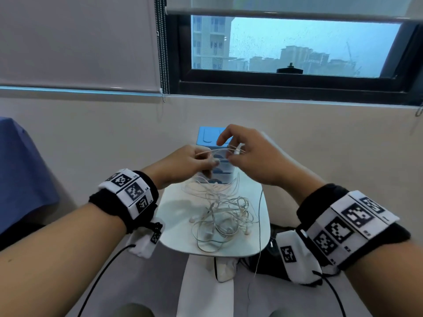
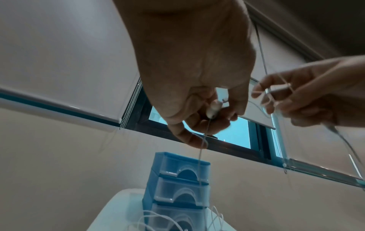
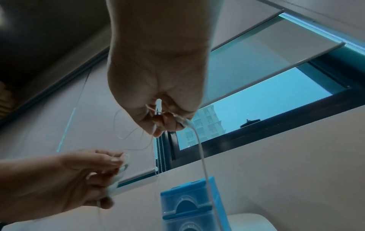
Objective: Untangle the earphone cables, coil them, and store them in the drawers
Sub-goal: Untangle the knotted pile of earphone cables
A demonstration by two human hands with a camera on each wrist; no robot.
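Above the far edge of the small white counter [image 1: 169, 236], in the head view, the left hand [image 1: 183, 164] and right hand [image 1: 254, 156] are raised close together, each pinching a short stretch of thin white earphone cable [image 1: 214, 152] strung between them. The rest hangs down into a loose tangle [image 1: 225, 216] spread over the middle of the counter, some loops reaching its near edge. The blue drawers [image 1: 211, 136] stand at the far edge, partly behind the hands. A sharp upward pull could drag the whole tangle off the near edge, since so much of it is knotted together.

From the left wrist, the left hand's fingers [image 2: 197, 125] are curled round an earbud [image 2: 213, 108], with one strand falling past the drawer fronts, which look closed. If that strand snags on a drawer handle, the light drawers could tip or slide.

From the right wrist, the right hand's thumb and fingertips [image 3: 164, 120] pinch a plug or small cable part, though it is too blurred to be sure which, with several thin strands crossing there. Pulling the hands apart while those strands cross would likely tighten a knot rather than free it, and the fine wire could be strained at the earbud.
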